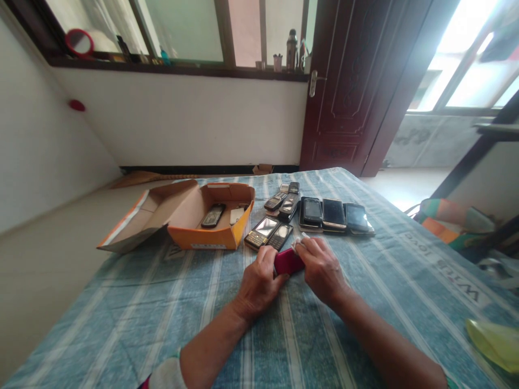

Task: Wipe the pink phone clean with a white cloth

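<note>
Small device [288,261] coloured magenta; cloth [275,340] striped blue and white; box [206,236] coloured orange outside, lined brown; door [344,65] finished dark red.

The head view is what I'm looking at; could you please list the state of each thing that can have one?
Red item, held at its left end by the left hand
White cloth, crumpled in the right hand
Box, open
Box lid, swung back leftward
Middle rightmost-row phone, face up
Flask, upright
Door, open or shut unclear
</note>
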Demonstrator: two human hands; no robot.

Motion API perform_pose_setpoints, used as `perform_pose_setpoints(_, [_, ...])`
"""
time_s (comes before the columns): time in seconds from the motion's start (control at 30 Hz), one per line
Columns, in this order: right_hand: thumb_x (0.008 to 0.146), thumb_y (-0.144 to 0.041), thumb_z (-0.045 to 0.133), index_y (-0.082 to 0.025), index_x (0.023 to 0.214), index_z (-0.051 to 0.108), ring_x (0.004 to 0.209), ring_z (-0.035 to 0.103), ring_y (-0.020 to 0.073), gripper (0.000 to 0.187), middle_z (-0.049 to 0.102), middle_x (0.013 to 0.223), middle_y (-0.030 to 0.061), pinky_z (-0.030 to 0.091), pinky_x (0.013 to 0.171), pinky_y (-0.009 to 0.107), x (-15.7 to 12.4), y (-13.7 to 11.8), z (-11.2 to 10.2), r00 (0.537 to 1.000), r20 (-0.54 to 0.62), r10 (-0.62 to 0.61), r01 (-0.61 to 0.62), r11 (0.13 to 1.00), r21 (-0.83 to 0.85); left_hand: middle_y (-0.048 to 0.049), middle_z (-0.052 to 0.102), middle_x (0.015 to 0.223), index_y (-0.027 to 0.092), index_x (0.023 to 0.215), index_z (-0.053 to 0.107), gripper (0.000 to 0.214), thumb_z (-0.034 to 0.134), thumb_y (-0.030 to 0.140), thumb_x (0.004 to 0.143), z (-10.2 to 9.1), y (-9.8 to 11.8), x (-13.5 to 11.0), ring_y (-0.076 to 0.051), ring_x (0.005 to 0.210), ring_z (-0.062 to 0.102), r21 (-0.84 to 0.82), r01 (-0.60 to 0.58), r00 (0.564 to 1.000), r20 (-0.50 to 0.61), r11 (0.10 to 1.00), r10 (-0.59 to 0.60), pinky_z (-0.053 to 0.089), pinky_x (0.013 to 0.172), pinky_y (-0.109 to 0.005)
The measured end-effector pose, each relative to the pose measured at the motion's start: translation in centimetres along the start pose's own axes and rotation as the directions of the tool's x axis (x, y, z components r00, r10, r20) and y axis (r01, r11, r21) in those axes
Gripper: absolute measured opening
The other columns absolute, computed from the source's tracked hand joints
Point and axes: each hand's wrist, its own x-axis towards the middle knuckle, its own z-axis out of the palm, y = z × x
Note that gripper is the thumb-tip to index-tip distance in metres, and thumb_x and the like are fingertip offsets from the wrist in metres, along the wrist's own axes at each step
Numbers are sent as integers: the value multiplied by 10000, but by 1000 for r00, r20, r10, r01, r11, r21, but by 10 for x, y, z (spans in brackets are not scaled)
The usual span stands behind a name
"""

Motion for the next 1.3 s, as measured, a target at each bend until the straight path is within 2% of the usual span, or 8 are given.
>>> perform_pose_setpoints(0.17, [917,-106,468,-162,896,664,857,485,226,205,608,873,73,412,781,333,3,3,-4,999,17,39,-38,997,-66,-105,562,1086,177,1070,450,352,592,171,748,3,-1,-3,-243,926,636,94,-123,990,-54,988,129,579,710,-340])
perform_pose_setpoints(0.6, [926,-119,465,-169,853,662,858,475,223,216,600,834,71,386,761,329,5,-4,-9,999,44,31,-27,996,-86,-149,578,1108,137,1101,449,289,507,158,819,0,4,-6,-241,914,659,143,-242,960,-110,960,258,605,689,-325])
perform_pose_setpoints(0.93, [938,-154,470,-176,775,613,808,446,207,218,563,788,53,369,732,329,3,-18,-10,994,67,-90,96,991,-88,-110,599,982,148,1003,496,146,378,219,956,-4,12,-9,-182,821,652,73,-284,944,-155,956,292,594,683,-279])
perform_pose_setpoints(1.13, [920,-132,493,-186,761,603,794,434,206,200,556,769,52,347,676,328,4,-17,-10,995,59,-84,92,984,-154,-76,614,918,168,980,519,194,339,242,988,-2,12,-8,-157,776,642,73,-245,949,-187,967,255,582,674,-261])
perform_pose_setpoints(1.3, [907,-123,512,-176,765,607,800,439,207,179,559,778,53,346,677,329,3,-16,-9,994,74,-86,97,983,-157,-63,613,864,164,960,533,185,363,234,985,-3,10,-4,-157,778,629,54,-260,932,-247,964,265,565,692,-259])
